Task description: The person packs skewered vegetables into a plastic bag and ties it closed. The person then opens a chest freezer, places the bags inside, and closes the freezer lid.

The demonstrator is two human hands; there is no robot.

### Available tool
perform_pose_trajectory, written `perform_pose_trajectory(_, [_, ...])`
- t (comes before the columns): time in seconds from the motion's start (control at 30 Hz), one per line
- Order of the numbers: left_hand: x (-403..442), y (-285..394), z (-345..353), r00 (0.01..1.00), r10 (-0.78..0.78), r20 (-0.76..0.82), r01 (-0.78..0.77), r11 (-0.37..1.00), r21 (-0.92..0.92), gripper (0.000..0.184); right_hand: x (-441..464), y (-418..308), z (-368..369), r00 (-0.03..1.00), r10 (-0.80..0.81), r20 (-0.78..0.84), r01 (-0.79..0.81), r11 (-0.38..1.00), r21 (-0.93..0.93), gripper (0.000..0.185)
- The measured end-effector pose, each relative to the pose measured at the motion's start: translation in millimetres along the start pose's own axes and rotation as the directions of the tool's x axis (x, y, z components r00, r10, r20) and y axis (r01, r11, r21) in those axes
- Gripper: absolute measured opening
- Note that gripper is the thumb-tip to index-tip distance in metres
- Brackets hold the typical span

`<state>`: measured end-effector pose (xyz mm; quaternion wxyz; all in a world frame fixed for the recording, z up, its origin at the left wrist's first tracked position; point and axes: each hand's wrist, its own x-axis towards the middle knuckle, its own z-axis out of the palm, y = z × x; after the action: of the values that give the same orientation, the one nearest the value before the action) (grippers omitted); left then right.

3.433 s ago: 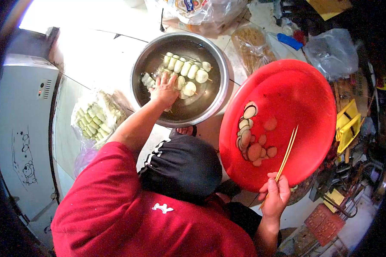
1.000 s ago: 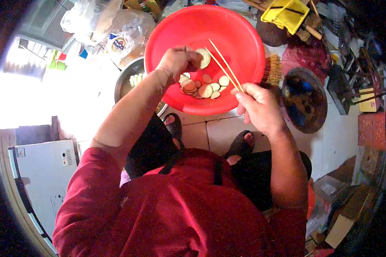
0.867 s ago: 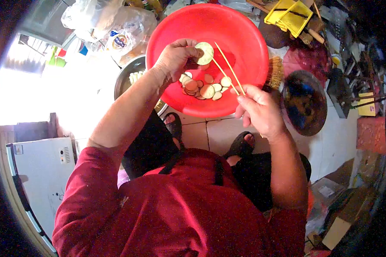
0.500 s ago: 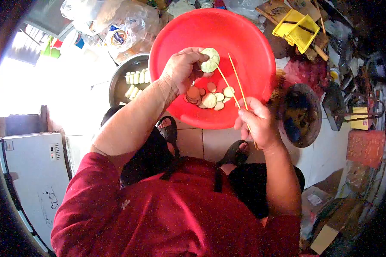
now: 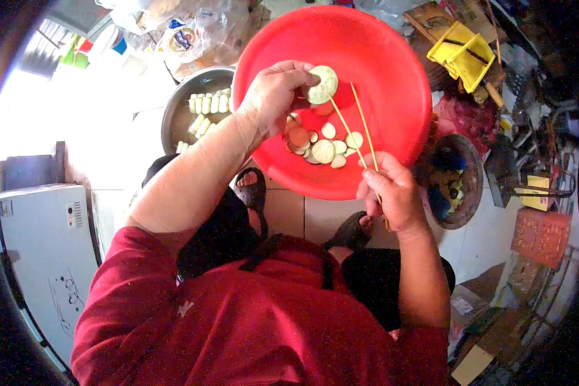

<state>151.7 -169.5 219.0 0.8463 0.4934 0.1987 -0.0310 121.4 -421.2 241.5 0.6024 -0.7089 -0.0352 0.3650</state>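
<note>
My left hand (image 5: 283, 90) pinches a round pale-green vegetable slice (image 5: 323, 84) by its left edge, above the red basin (image 5: 373, 45). Two thin wooden skewers (image 5: 365, 122) stick up from my right hand (image 5: 392, 193), whose fingers are closed around their lower part. The left skewer's tip is at the slice's lower edge; whether it has gone in, I cannot tell. The other skewer points up apart from the slice. More round slices (image 5: 323, 152), some with dark rims, lie in a loose pile low in the basin.
Left of the basin, a metal bowl (image 5: 172, 122) holds rows of pale cut pieces (image 5: 209, 103). A dark round pan (image 5: 453, 209) and a yellow plastic holder (image 5: 462, 55) are on the right. A white cabinet (image 5: 48, 257) stands at left; plastic bags (image 5: 202, 32) lie behind.
The view has shifted slightly, so the basin sits a little farther right. Both hands keep their grips, and the skewer tip stays close to the slice's lower edge.
</note>
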Motion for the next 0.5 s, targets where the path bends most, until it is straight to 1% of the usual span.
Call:
perform_pose_trajectory(0.03, [0,1,-2,1.000,-0.002,-0.003,0.002,1.000,-0.001,0.013,-1,-2,0,1.000,0.016,-0.015,-0.016,1.000,-0.006,0.020])
perform_pose_trajectory(0.1, [2,3,-4,0.996,0.050,-0.074,-0.041,0.991,0.126,0.012,-2,-2,0,0.999,0.032,-0.030,-0.033,0.999,-0.012,0.020])
perform_pose_trajectory(0.13, [4,2,-7,0.996,0.050,-0.073,-0.040,0.991,0.125,0.012,-2,0,-1,0.999,0.006,-0.039,-0.006,1.000,-0.016,0.021])
perform_pose_trajectory(0.17, [8,-1,-10,0.994,0.086,-0.069,-0.059,0.943,0.328,0.012,-2,2,-3,0.999,-0.020,-0.049,0.019,1.000,-0.019,0.021])
perform_pose_trajectory(0.2, [11,-4,-13,0.991,0.120,-0.057,-0.074,0.853,0.517,0.012,-1,3,-4,0.999,-0.019,-0.049,0.018,1.000,-0.019,0.021])
perform_pose_trajectory(0.23, [14,-8,-16,0.988,0.148,-0.043,-0.095,0.803,0.589,0.014,-1,4,-5,0.999,-0.017,-0.051,0.016,0.999,-0.029,0.021])
perform_pose_trajectory(0.27, [16,-12,-18,0.988,0.147,-0.042,-0.094,0.803,0.589,0.014,-1,5,-6,0.998,-0.016,-0.052,0.014,0.999,-0.039,0.021])
perform_pose_trajectory(0.33, [22,-23,-25,0.993,0.112,0.029,-0.083,0.515,0.853,0.019,-1,7,-6,0.998,-0.029,-0.052,0.027,0.999,-0.042,0.020])
perform_pose_trajectory(0.37, [41,-40,-44,0.951,0.164,0.262,-0.262,-0.024,0.965,0.023,-1,7,-7,0.998,-0.043,-0.050,0.040,0.998,-0.046,0.020])
perform_pose_trajectory(0.4, [52,-53,-54,0.951,0.162,0.263,-0.263,-0.023,0.965,0.023,-2,7,-8,0.998,-0.040,-0.052,0.038,0.998,-0.045,0.020])
perform_pose_trajectory(0.43, [57,-60,-58,0.930,-0.025,0.367,-0.364,-0.217,0.906,0.032,-3,7,-9,0.998,-0.043,-0.052,0.039,0.997,-0.060,0.020])
perform_pose_trajectory(0.47, [62,-67,-63,0.878,-0.226,0.421,-0.478,-0.378,0.793,0.042,-3,7,-9,0.998,-0.046,-0.053,0.042,0.996,-0.074,0.021])
perform_pose_trajectory(0.5, [43,-55,-34,0.852,-0.331,0.406,-0.522,-0.466,0.715,0.040,-3,7,-10,0.998,-0.045,-0.054,0.041,0.997,-0.073,0.021])
